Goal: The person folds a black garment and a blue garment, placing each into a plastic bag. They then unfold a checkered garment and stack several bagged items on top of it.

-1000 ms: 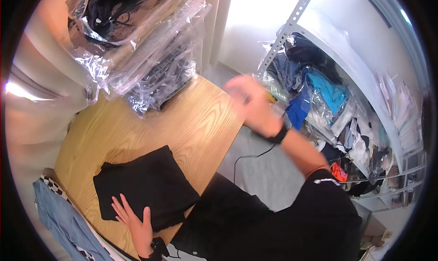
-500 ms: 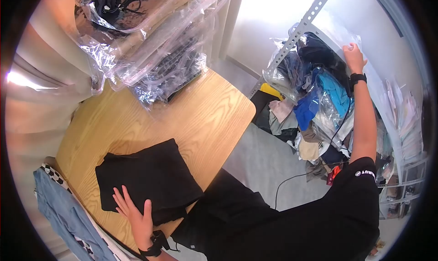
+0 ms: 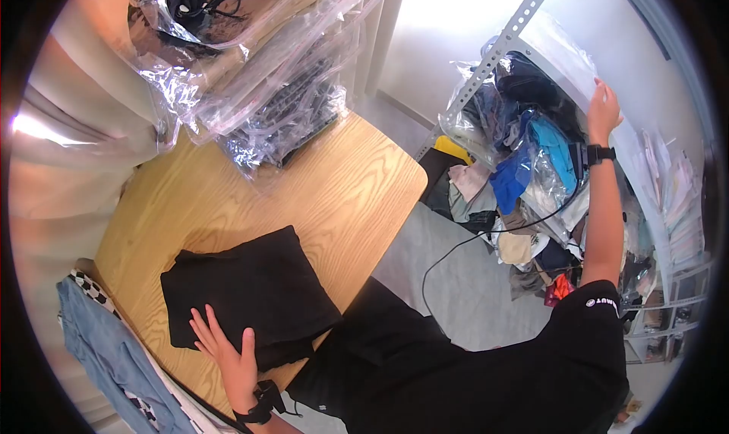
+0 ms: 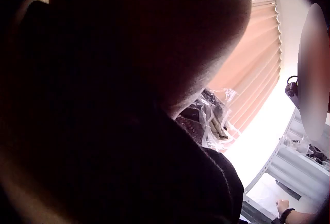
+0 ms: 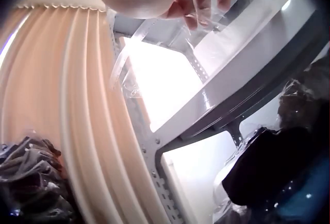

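Note:
My left hand [image 3: 231,356] rests with spread fingers on a folded black garment [image 3: 247,278], which lies on the wooden table [image 3: 357,176]. Over at the metal shelf [image 3: 497,58], my right hand [image 3: 604,115] is raised to the clear plastic bags [image 3: 558,45] lying on its upper board. The right wrist view shows curled fingers [image 5: 191,22] pinching thin clear plastic above the shelf edge. In the left wrist view a dark shape fills most of the picture, and the garment is hidden there.
Clothes in clear bags [image 3: 258,107] are piled at the table's far end. Below the shelf board sit bagged and loose clothes, among them a blue piece [image 3: 510,182]. Blue jeans [image 3: 99,343] hang along the table's left edge. A black cable [image 3: 456,246] runs above the floor.
My right hand swung from beside the table corner up to the shelf, then shifted slightly along the clear plastic bags. The left hand stayed on the black garment.

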### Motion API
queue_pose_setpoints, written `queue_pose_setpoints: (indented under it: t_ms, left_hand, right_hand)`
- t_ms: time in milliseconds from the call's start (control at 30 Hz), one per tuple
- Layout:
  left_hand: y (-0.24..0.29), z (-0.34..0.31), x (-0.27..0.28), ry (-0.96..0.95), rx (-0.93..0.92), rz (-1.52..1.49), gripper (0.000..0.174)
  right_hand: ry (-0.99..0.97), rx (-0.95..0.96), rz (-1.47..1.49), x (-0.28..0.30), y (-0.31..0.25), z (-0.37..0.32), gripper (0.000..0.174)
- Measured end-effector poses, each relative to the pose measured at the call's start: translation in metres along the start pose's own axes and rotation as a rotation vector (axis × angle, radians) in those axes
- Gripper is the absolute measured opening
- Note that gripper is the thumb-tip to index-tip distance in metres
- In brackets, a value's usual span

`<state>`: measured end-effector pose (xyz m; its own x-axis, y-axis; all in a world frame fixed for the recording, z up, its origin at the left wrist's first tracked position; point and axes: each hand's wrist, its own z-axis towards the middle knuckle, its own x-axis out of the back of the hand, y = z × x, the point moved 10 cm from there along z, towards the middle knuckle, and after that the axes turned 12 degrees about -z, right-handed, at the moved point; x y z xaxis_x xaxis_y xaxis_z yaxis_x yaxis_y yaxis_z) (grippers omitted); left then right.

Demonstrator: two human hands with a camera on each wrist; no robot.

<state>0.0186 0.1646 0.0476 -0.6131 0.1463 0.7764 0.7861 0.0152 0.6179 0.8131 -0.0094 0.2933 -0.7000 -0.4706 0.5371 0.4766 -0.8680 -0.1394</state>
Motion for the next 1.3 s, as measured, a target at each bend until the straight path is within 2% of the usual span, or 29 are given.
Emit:
queue_pose_setpoints:
  t_ms: [67,133,200,233,300,333,367,400,500,533,633,700,733,833,900,1000,1067,1100,1167,1233,1300]
  left_hand:
    - [-0.001,-0.001,0.000,0.009,-0.010,-0.008,0.079]
    - [0.000,-0.001,0.000,0.016,-0.016,-0.022,0.079]
    - [0.002,-0.001,0.002,0.023,-0.019,-0.035,0.078]
    - [0.003,-0.001,0.001,0.024,-0.022,-0.038,0.078]
    - [0.003,-0.001,0.002,0.023,-0.026,-0.039,0.078]
    - [0.004,-0.001,0.002,0.028,-0.035,-0.035,0.077]
    - [0.005,-0.002,0.003,0.033,-0.038,-0.028,0.075]
    - [0.006,-0.002,0.004,0.039,-0.038,-0.019,0.073]
    - [0.008,-0.003,0.005,0.032,-0.102,-0.027,0.074]
    - [0.007,-0.004,0.007,0.038,-0.123,-0.036,0.075]
    - [0.001,-0.011,0.011,0.067,-0.128,-0.021,0.077]
    - [0.002,-0.024,0.014,0.046,-0.089,-0.002,0.074]
    - [-0.004,-0.031,0.017,0.055,-0.089,-0.038,0.072]
    - [-0.015,-0.056,0.025,0.020,-0.083,-0.059,0.071]
    - [-0.027,-0.072,0.035,0.033,-0.055,-0.121,0.069]
    - [-0.048,-0.098,0.051,0.054,-0.034,-0.176,0.070]
    - [-0.064,-0.118,0.067,0.223,0.011,-0.168,0.067]
    - [-0.069,-0.129,0.075,0.338,0.063,-0.162,0.068]
    - [-0.078,-0.157,0.086,0.631,0.167,-0.241,0.081]
    - [-0.104,-0.184,0.065,0.793,0.310,-0.450,0.087]
    - [-0.105,-0.198,0.045,0.878,0.330,-0.559,0.093]
  right_hand:
    - [-0.014,-0.021,0.099,0.019,0.005,-0.018,0.038]
    - [0.043,0.124,0.133,0.051,-0.012,-0.056,0.032]
    - [0.178,0.272,0.043,0.099,-0.046,-0.115,0.028]
    - [0.186,0.369,0.050,0.120,-0.066,-0.146,0.025]
    - [0.118,0.530,0.229,0.148,-0.104,-0.218,0.017]
    - [0.060,0.668,0.303,0.160,-0.126,-0.257,0.014]
    - [-0.121,0.779,0.276,0.159,-0.144,-0.293,0.014]
    - [-0.126,0.888,0.404,0.176,-0.164,-0.325,0.017]
    - [-0.196,0.943,0.885,0.218,-0.189,-0.408,0.021]
    - [-0.297,1.088,0.984,0.230,-0.202,-0.425,0.026]
    - [-0.423,1.122,1.273,0.266,-0.258,-0.425,0.030]
    - [-0.441,1.042,1.326,0.259,-0.272,-0.440,0.026]
    - [-0.456,1.094,1.351,0.266,-0.282,-0.447,0.023]
    - [-0.340,1.292,1.656,0.298,-0.284,-0.482,0.020]
    - [-0.336,1.540,1.724,0.326,-0.288,-0.495,0.016]
    - [-0.287,1.613,1.775,0.348,-0.318,-0.489,0.011]
    - [-0.303,1.609,1.769,0.350,-0.346,-0.482,0.009]
    - [-0.362,1.593,1.728,0.347,-0.366,-0.482,0.015]
    - [-0.504,1.616,1.583,0.344,-0.406,-0.479,0.015]
    - [-0.573,1.704,1.372,0.334,-0.431,-0.478,0.015]
    - [-0.546,1.669,1.280,0.320,-0.440,-0.474,0.015]
